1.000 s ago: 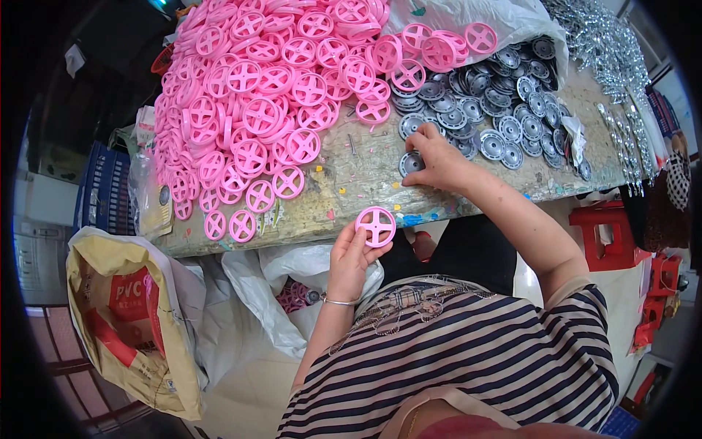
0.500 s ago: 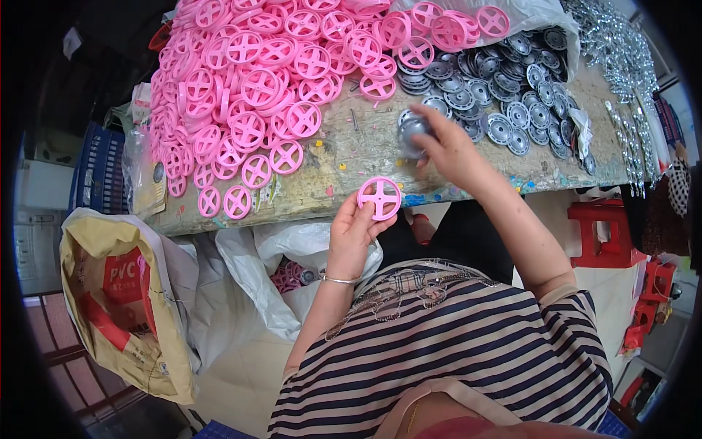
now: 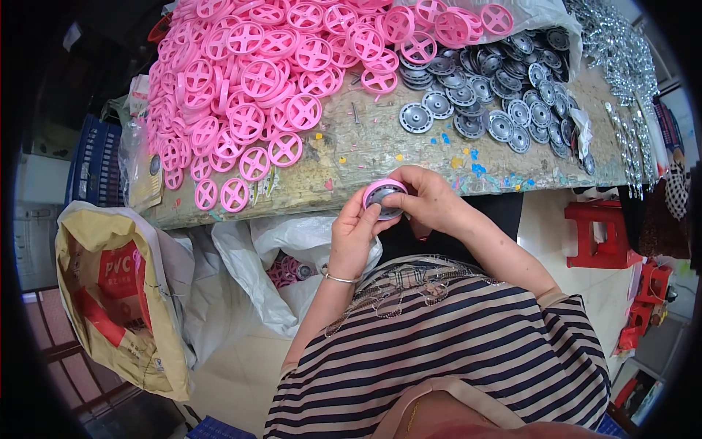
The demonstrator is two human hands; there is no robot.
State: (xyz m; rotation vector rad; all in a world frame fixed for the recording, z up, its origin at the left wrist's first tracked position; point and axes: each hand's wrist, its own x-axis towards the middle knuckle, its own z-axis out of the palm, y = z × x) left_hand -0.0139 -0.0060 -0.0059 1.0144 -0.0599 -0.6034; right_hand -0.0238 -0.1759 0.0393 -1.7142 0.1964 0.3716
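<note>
Just off the table's near edge, both hands meet around one pink plastic wheel (image 3: pixel 383 183). A grey hubcap-like disc (image 3: pixel 379 195) lies against its face, inside the pink rim. My left hand (image 3: pixel 351 238) is closed on the wheel's left and lower side. From the right, my right hand (image 3: pixel 433 205) grips the rim, its thumb pressing on the disc. The fingers partly cover both parts, so I cannot tell whether the disc is fully seated. Beyond them lie a heap of pink four-spoke wheels (image 3: pixel 259 79) and, to its right, a pile of grey discs (image 3: pixel 519 112).
The worn wooden table (image 3: pixel 351 150) carries paint flecks. Silver tinsel (image 3: pixel 613 55) lies at far right. A white sack (image 3: pixel 256 282) with pink and grey pieces hangs below the edge, beside an open yellow-brown bag (image 3: pixel 172 366). A red stool (image 3: pixel 596 234) stands right.
My right hand has come from the grey pile toward me with a disc and joined my left hand. The disc now lies against the pink wheel.
</note>
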